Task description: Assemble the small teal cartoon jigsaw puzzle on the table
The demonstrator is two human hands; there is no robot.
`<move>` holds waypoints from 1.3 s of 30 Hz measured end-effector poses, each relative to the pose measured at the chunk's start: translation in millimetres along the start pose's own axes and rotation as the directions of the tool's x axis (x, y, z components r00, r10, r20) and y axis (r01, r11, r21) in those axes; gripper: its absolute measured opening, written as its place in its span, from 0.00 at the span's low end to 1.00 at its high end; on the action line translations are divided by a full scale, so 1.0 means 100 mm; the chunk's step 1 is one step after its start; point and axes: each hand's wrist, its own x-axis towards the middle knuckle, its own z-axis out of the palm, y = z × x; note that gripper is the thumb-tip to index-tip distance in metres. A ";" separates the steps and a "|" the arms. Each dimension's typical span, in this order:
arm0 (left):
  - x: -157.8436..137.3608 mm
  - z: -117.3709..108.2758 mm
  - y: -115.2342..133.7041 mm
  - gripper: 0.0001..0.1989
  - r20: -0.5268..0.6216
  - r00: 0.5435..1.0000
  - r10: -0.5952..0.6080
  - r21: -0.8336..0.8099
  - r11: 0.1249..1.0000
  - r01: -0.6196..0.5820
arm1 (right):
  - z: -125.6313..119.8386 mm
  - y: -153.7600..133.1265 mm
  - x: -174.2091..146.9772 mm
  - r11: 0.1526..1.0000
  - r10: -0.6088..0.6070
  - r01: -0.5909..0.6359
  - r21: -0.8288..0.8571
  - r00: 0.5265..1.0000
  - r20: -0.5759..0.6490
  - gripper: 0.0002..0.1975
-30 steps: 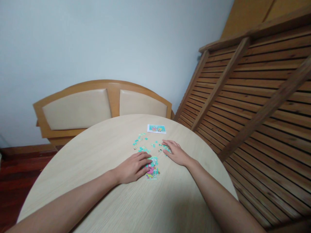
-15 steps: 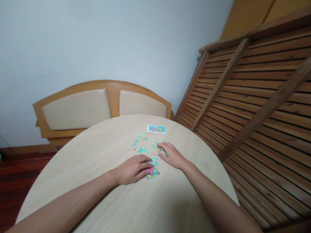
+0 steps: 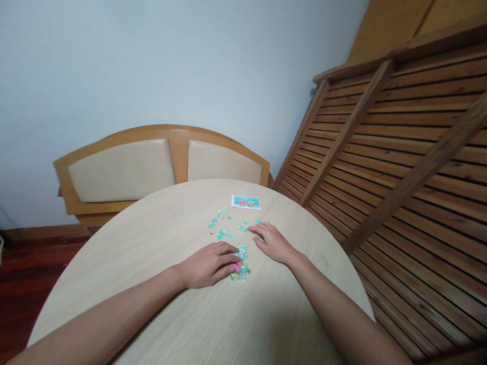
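Rests left grip (image 3: pixel 209 263) slack over a partly joined puzzle (image 3: pixel 242 267); poises right grip (image 3: pixel 273 243), the nearer, half-curled, with any hold impossible to tell, just right of loose pieces (image 3: pixel 241 228).

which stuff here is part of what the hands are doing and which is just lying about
In use:
partly joined puzzle, under the left hand
loose pieces, some near the right hand
picture card, probably for reference
table, beneath them

Background:
padded headboard
slatted wooden panel
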 end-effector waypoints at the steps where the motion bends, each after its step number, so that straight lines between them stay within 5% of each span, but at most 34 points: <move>1: 0.00 0.00 0.00 0.17 -0.001 1.000 0.001 -0.001 1.000 -0.001 | 0.02 -0.01 0.00 1.000 -0.005 0.005 -0.005 1.000 0.013 0.17; 11: 0.00 0.00 0.00 0.18 -0.009 1.000 0.006 -0.004 1.000 -0.006 | -0.08 -0.05 0.01 0.996 -0.074 0.074 0.044 0.997 0.011 0.10; 17: 0.00 0.00 0.00 0.17 -0.019 1.000 0.009 -0.015 1.000 -0.009 | -0.19 -0.09 0.01 0.995 -0.059 0.056 0.082 0.998 0.027 0.14; 23: 0.01 -0.01 0.00 0.17 -0.003 1.000 0.004 -0.020 1.000 -0.004 | -0.41 0.16 -0.08 0.994 0.037 -0.039 0.098 0.999 0.024 0.24; 27: 0.00 0.00 -0.01 0.18 -0.010 1.000 0.011 -0.027 1.000 -0.011 | -0.47 0.42 -0.17 0.983 0.160 -0.160 0.090 0.987 0.014 0.18; 39: 0.00 0.00 -0.02 0.17 0.010 1.000 0.002 -0.021 1.000 -0.001 | -0.44 0.47 -0.19 0.989 0.116 -0.121 0.089 0.991 0.064 0.14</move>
